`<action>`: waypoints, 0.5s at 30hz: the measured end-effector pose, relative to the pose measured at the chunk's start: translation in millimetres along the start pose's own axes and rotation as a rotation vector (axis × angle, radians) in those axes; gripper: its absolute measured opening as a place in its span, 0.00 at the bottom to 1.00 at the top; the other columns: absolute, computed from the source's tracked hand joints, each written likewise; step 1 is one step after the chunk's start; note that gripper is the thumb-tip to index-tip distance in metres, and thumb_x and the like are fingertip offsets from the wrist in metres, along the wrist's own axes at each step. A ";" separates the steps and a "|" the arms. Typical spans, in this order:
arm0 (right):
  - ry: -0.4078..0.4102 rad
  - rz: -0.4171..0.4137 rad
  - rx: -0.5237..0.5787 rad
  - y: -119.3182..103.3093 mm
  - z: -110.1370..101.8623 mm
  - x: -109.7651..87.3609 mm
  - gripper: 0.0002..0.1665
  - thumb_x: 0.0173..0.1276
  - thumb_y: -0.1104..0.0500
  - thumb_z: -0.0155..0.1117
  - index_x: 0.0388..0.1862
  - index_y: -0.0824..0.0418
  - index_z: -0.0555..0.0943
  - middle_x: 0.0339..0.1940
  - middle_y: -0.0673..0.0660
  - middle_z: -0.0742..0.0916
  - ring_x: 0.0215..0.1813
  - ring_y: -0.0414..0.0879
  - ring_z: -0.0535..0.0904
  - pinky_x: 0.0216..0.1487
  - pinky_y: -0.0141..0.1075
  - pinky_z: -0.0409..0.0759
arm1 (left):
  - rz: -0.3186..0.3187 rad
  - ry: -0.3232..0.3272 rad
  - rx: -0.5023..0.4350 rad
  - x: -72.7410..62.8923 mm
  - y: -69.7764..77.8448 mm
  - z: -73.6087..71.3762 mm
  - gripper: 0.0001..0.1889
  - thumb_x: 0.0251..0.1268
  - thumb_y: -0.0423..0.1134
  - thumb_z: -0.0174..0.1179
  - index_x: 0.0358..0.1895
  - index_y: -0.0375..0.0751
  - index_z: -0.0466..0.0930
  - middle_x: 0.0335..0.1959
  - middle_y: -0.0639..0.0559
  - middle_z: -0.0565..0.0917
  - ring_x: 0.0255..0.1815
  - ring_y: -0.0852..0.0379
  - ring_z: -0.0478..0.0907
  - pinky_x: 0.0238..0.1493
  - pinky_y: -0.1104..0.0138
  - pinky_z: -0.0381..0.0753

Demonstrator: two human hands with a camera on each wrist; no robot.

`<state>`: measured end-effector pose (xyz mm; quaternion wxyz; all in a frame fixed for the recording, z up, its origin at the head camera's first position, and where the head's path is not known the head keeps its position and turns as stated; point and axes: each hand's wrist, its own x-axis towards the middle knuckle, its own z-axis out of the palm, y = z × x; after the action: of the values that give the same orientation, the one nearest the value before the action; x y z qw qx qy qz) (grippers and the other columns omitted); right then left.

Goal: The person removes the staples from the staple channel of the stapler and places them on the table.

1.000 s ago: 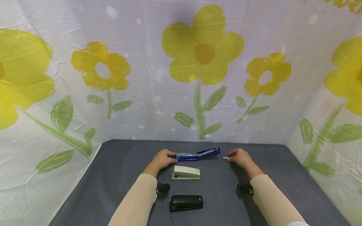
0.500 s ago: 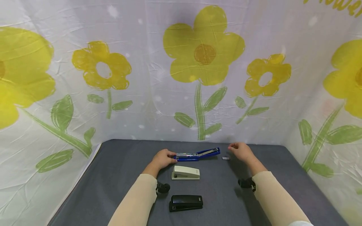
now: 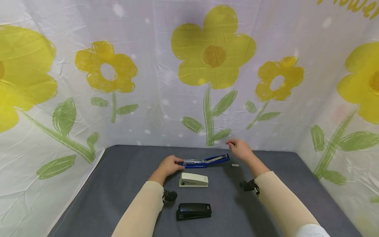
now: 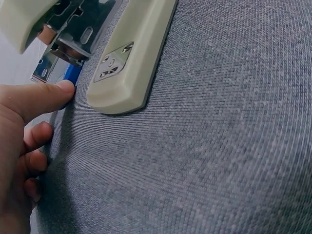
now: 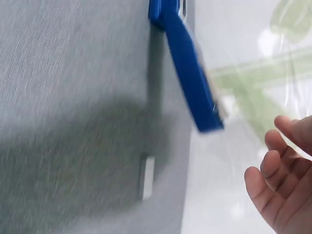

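A blue stapler [image 3: 195, 166] lies folded out at the back of the table, its top arm [image 5: 187, 68] swung over to the right and slanting upward. My left hand [image 3: 170, 165] grips its left end; in the left wrist view the thumb [image 4: 56, 95] presses on a bit of blue beside the cream stapler [image 4: 124, 68]. My right hand [image 3: 241, 149] hovers in the air just right of the raised arm, fingers loosely bent and holding nothing. Below it on the cloth lies a small strip of staples [image 3: 235, 165], pale and short in the right wrist view.
In front of the blue stapler stands the cream one, and nearer still a black stapler [image 3: 193, 211]. A grey cloth covers the table [image 3: 124, 197]. Behind the back edge hangs a flower-print curtain [image 3: 157, 98].
My right hand has let go of the staple strip, risen, and moved left toward the blue stapler's raised arm. The strip stays on the cloth. My left hand keeps its place.
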<state>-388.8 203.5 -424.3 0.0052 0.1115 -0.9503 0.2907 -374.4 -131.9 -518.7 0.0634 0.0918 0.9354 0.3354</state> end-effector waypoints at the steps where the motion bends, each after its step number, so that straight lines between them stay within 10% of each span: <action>1: 0.000 -0.009 -0.003 -5.2 1.8 0.8 0.21 0.84 0.61 0.47 0.65 0.68 0.79 0.59 0.68 0.84 0.53 0.60 0.81 0.47 0.50 0.77 | -0.001 0.000 0.001 0.0 0.1 -0.5 0.22 0.66 0.45 0.71 0.63 0.47 0.85 0.46 0.48 0.80 0.49 0.47 0.79 0.52 0.50 0.78; 10: -0.048 -0.080 -0.014 -53.2 23.4 6.9 0.19 0.84 0.59 0.51 0.64 0.66 0.81 0.61 0.64 0.84 0.59 0.59 0.81 0.57 0.53 0.78 | 0.008 0.001 -0.007 -3.3 2.0 -3.6 0.22 0.66 0.44 0.71 0.62 0.46 0.85 0.43 0.49 0.79 0.44 0.49 0.79 0.49 0.51 0.78; 15: -0.075 -0.139 -0.028 -70.3 39.8 14.2 0.17 0.82 0.64 0.52 0.61 0.65 0.83 0.57 0.62 0.86 0.43 0.50 0.81 0.46 0.45 0.77 | 0.009 0.002 -0.028 -5.1 2.8 -2.5 0.22 0.66 0.43 0.71 0.62 0.46 0.85 0.44 0.48 0.79 0.45 0.48 0.79 0.48 0.51 0.78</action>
<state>-385.3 121.8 -417.6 -0.0087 0.1880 -0.9437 0.2721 -369.5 -132.5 -514.7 0.0624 0.0950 0.9303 0.3487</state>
